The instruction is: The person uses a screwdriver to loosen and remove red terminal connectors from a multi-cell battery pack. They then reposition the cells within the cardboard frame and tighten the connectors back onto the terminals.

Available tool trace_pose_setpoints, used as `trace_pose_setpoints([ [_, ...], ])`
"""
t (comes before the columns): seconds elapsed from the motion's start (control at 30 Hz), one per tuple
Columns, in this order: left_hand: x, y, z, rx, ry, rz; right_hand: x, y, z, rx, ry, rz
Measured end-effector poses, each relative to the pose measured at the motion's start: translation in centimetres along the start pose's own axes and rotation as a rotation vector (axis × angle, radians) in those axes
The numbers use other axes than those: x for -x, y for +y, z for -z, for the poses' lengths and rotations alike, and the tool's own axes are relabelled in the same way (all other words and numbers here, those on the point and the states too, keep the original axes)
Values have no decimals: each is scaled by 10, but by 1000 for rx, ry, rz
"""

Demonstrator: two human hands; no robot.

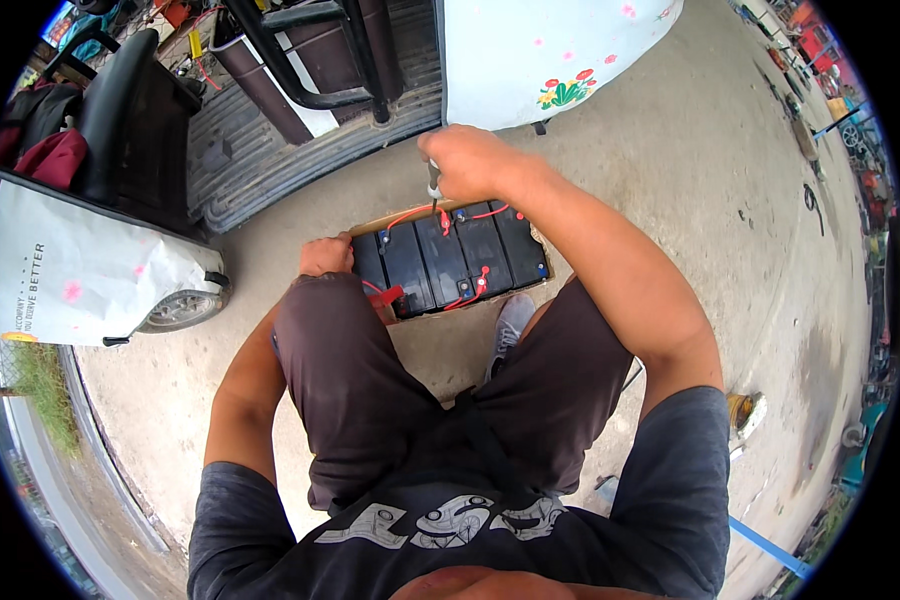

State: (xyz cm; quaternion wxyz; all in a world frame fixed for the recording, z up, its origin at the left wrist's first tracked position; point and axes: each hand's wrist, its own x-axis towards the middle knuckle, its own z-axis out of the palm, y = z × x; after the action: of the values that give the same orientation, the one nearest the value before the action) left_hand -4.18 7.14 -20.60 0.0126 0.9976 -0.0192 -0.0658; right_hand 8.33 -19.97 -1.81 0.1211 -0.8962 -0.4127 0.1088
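A cardboard box (pixel 515 288) on the ground in front of me holds several black batteries (pixel 440 262) side by side, linked by red wires (pixel 410 213). My right hand (pixel 475 162) is closed round the handle of a screwdriver (pixel 433 180) held upright. Its tip points down at the far edge of the batteries, beside a red terminal cover (pixel 445 224); whether it touches a screw is too small to tell. My left hand (pixel 326 257) is closed at the box's left end, fingers on its edge, partly hidden behind my knee. A red piece (pixel 386 297) lies at the near left corner.
A vehicle with a ribbed floor (pixel 260 165) stands beyond the box, its pale panels (pixel 540 60) to the right and left. A black seat (pixel 125 115) and wheel (pixel 185 310) are at left. My shoe (pixel 510 330) is close to the box. Scattered parts line the far right.
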Motion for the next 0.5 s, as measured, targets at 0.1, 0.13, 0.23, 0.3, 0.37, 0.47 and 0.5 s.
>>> trace_pose_setpoints([
  [0.1,-1,-2,-5,7,-1,23,-2,-1,-1,4,3,11],
  [0.13,-1,-1,-5,5,3,16,-2,-2,-1,4,1,10],
  [0.23,-1,-1,-4,-4,15,-2,-1,-2,0,9,4,10],
  [0.3,0,-1,-4,-10,20,-7,-2,-1,-1,21,15,15],
  [0.37,-2,-3,-3,-28,23,2,-3,1,-2,19,35,28],
  [0.47,-1,-1,-1,-17,10,8,-2,3,-5,16,31,20],
  [0.5,-2,-1,0,-8,7,11,-2,2,-3,18,27,15],
])
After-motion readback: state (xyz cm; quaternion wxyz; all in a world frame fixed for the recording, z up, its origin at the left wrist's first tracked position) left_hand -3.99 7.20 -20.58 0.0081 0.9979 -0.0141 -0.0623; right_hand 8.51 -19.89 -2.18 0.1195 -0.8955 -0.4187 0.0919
